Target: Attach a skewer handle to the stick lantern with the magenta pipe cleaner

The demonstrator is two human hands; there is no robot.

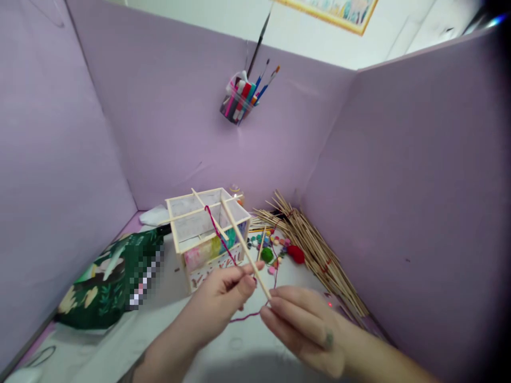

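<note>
A small wooden box frame (187,234) stands on the white desk, with thin sticks laid across its top. My right hand (307,324) pinches the near end of one long wooden stick (243,250) that reaches up over the box. My left hand (223,298) pinches a dark red thread (217,231) close to that stick. The thread runs up to the crossed sticks on the box and loops down between my hands.
A heap of thin wooden sticks (319,250) lies along the right purple wall. Coloured beads and pompoms (279,250) sit beside the box. A green patterned bag (115,276) lies at left. A cup of pens and brushes (243,98) hangs on the back wall.
</note>
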